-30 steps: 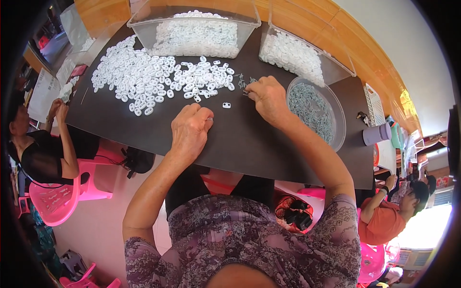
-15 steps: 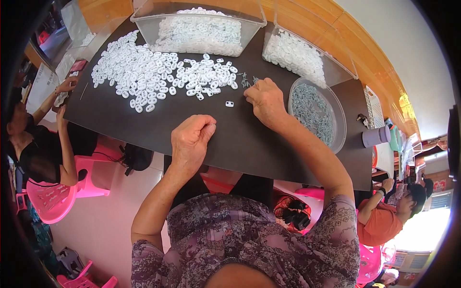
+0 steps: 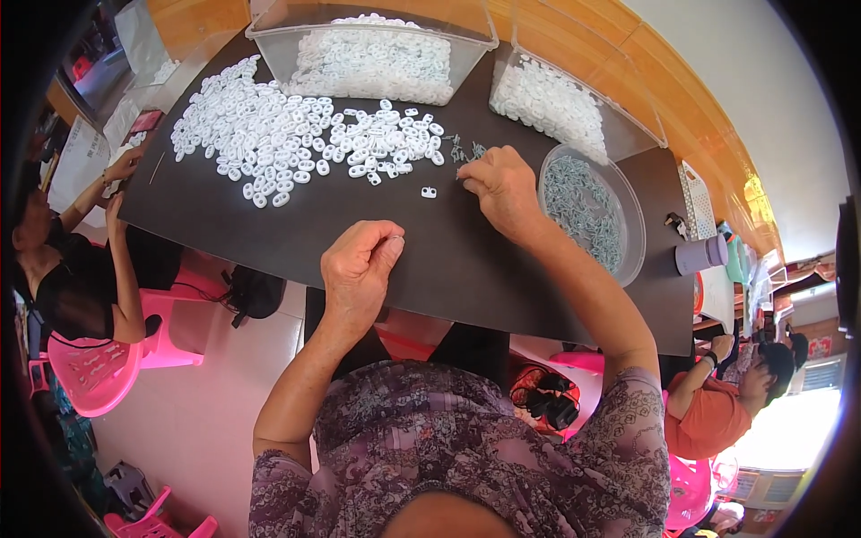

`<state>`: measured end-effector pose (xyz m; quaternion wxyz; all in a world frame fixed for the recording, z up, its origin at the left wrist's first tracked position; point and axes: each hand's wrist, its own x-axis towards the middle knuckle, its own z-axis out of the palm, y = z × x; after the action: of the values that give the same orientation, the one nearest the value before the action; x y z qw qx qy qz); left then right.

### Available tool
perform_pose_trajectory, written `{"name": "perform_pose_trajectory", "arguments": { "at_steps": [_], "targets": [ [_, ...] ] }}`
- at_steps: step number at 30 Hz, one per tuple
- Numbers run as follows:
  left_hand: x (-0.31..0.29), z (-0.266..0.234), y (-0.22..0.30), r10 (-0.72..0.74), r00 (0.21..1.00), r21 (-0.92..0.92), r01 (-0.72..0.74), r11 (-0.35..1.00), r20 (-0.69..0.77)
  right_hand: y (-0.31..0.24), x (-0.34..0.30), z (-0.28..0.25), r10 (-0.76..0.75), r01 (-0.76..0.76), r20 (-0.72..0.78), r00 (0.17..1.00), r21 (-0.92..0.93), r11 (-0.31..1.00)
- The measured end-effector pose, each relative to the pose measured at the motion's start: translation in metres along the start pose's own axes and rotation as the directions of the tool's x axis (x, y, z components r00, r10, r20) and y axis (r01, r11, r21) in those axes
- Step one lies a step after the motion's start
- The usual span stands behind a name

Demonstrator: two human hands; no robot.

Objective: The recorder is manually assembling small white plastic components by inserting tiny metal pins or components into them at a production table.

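My left hand is closed above the front of the dark table. A tiny light tip shows between its thumb and forefinger; what it is I cannot make out. Farther right, my right hand pinches thumb and fingers together just in front of a small heap of grey screws. Anything in that pinch is too small to name. Between my hands lies a single white two-holed plastic piece. More such pieces form a small pile and a larger pile on the left.
A clear bin of white pieces stands at the back, with a second clear bin to its right. Beside my right forearm sits a round tub of screws. A lilac cup is at the right edge. Other people sit left and right.
My right hand has drawn back slightly from the screw heap, its fingertips still pinched. My left hand has shifted very slightly and stays closed.
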<state>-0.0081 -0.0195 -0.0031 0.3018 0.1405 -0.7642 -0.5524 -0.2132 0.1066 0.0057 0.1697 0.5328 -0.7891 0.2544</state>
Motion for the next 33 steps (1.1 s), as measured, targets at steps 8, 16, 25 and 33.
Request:
{"name": "perform_pose_trajectory", "arguments": {
  "at_steps": [8,16,25,33],
  "targets": [
    [-0.001,-0.002,-0.003,0.009,1.0,-0.014,-0.009,1.0,0.007,0.004,0.009,0.008,-0.156,0.16,0.046,0.987,-0.113,0.981],
    [-0.004,-0.005,0.006,-0.267,0.957,-0.36,0.29,0.887,0.115,-0.019,0.008,-0.003,-0.323,0.336,0.093,0.942,-0.261,0.905],
    [-0.009,-0.001,0.01,-0.226,0.972,-0.62,0.215,0.755,0.063,-0.074,-0.011,-0.028,0.072,-0.091,0.063,0.995,0.394,0.914],
    [-0.016,0.001,0.016,-0.218,0.973,-0.654,0.211,0.727,0.071,-0.094,-0.026,-0.039,0.274,-0.397,0.289,0.917,0.629,0.668]
  ]
}}
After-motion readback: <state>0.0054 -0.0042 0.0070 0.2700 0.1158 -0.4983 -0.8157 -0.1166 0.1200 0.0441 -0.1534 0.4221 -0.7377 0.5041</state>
